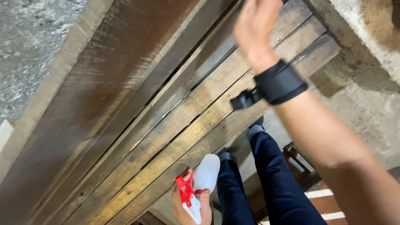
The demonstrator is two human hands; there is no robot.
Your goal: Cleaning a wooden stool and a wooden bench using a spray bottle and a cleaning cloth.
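My left hand (188, 205) at the bottom centre grips a white spray bottle (206, 173) with a red trigger head, held low beside the wooden planks (137, 112). Reaching up to the top of the view, my right hand (253, 26) has its palm against the planks. Its fingertips are cut off by the frame edge and it holds nothing that I can see. A black strap (278, 83) is wrapped around my right wrist. The planks are dark, worn boards leaning side by side, running diagonally across the view.
My legs in dark blue trousers (266, 179) stand below the planks. A concrete wall (366, 29) rises at the right and a rough grey surface (29, 37) lies at the upper left. Wooden pieces (321, 200) lie by my feet.
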